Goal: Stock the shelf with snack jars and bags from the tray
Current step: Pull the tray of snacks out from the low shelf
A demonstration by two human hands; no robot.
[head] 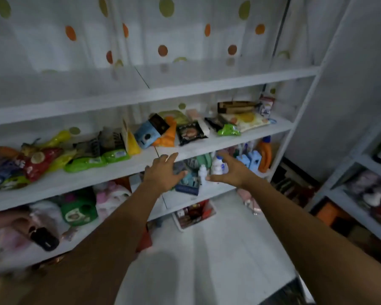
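Both hands were empty, fingers spread: the left hand (163,172) and right hand (231,170) reached toward the shelf (240,139) front edge. Many snack bags (86,160) already lay there; the tray (194,216) below looked partly full.

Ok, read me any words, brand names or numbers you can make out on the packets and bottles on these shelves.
None can be read.
Snack bags on the middle shelf: print blurred.
Green packs: white labels too small.
Bottles on the shelf below: labels blurred.
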